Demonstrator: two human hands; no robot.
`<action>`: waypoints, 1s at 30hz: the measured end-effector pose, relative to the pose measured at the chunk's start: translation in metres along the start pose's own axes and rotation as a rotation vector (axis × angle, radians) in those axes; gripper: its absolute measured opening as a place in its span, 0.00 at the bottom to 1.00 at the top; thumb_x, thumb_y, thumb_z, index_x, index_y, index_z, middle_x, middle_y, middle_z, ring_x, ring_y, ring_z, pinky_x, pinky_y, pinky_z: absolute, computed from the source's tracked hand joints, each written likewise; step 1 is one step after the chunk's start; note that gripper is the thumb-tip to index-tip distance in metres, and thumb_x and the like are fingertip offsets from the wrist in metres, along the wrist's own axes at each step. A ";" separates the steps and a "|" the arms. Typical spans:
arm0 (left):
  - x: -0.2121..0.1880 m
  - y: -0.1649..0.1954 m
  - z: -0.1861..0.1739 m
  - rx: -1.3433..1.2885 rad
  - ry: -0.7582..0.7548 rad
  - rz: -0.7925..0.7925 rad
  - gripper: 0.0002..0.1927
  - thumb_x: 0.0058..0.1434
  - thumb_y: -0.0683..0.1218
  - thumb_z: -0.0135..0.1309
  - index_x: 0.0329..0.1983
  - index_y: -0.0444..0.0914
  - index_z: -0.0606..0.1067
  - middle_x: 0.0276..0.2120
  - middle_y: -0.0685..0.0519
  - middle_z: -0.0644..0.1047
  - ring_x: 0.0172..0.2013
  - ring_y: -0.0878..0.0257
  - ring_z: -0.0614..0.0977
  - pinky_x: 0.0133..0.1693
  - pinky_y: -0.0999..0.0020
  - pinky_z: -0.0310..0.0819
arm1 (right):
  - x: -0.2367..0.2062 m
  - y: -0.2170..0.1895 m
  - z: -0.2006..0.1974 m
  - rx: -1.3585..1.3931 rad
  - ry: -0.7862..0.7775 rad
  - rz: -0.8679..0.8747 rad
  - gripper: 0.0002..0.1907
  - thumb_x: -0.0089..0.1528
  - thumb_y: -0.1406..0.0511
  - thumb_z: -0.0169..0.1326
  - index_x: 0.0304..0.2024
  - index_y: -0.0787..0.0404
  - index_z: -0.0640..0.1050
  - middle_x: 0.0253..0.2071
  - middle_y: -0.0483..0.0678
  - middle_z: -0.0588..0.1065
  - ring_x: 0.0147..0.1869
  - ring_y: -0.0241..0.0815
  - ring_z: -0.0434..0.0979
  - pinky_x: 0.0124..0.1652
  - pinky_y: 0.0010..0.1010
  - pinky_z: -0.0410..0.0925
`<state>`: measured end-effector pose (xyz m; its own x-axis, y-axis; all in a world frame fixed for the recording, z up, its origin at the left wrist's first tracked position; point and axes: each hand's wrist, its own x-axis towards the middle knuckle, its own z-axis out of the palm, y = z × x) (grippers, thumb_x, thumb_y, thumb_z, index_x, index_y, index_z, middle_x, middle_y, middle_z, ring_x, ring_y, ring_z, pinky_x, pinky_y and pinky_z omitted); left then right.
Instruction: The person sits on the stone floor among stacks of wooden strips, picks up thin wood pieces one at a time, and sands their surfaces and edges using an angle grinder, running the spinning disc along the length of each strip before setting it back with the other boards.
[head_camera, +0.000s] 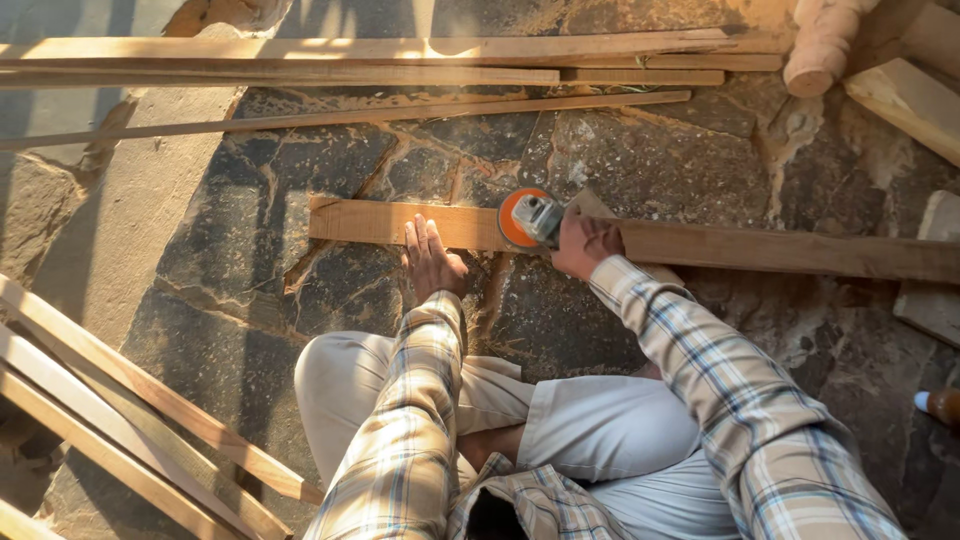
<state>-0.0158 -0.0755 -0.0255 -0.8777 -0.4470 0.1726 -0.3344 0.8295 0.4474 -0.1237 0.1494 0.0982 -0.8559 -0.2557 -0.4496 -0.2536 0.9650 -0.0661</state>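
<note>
A long wooden plank lies flat across the stone floor in front of me. My left hand presses down flat on its near edge, fingers together and pointing away. Just to the right, my right hand grips an angle grinder with an orange disc that rests on the plank's top face. Both arms wear checked sleeves. I sit cross-legged in light trousers right behind the plank.
Several long wooden strips lie across the far side of the floor. More planks lean diagonally at the near left. A turned wooden leg and boards sit at the far right.
</note>
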 end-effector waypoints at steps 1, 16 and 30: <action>-0.001 -0.001 0.001 0.002 0.001 0.000 0.37 0.55 0.43 0.47 0.71 0.32 0.60 0.75 0.41 0.56 0.75 0.44 0.54 0.68 0.37 0.50 | 0.003 -0.004 -0.002 -0.025 0.069 -0.048 0.40 0.57 0.56 0.64 0.62 0.73 0.63 0.49 0.63 0.76 0.51 0.60 0.79 0.47 0.49 0.73; -0.002 0.003 0.001 0.007 0.012 0.010 0.38 0.55 0.43 0.47 0.71 0.32 0.60 0.75 0.41 0.56 0.75 0.45 0.54 0.68 0.36 0.51 | -0.032 0.097 -0.002 -0.005 0.119 0.198 0.33 0.57 0.59 0.62 0.58 0.71 0.67 0.51 0.65 0.78 0.57 0.64 0.79 0.53 0.52 0.72; -0.001 0.004 0.003 0.010 0.021 0.033 0.38 0.55 0.42 0.46 0.72 0.30 0.60 0.76 0.40 0.56 0.75 0.43 0.54 0.69 0.35 0.52 | -0.067 0.198 0.010 0.066 0.053 0.490 0.40 0.53 0.55 0.67 0.61 0.66 0.68 0.53 0.62 0.76 0.56 0.61 0.78 0.56 0.51 0.69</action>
<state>-0.0170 -0.0711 -0.0266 -0.8808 -0.4266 0.2054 -0.3093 0.8469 0.4326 -0.1123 0.3576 0.1065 -0.8894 0.2278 -0.3963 0.2116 0.9737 0.0848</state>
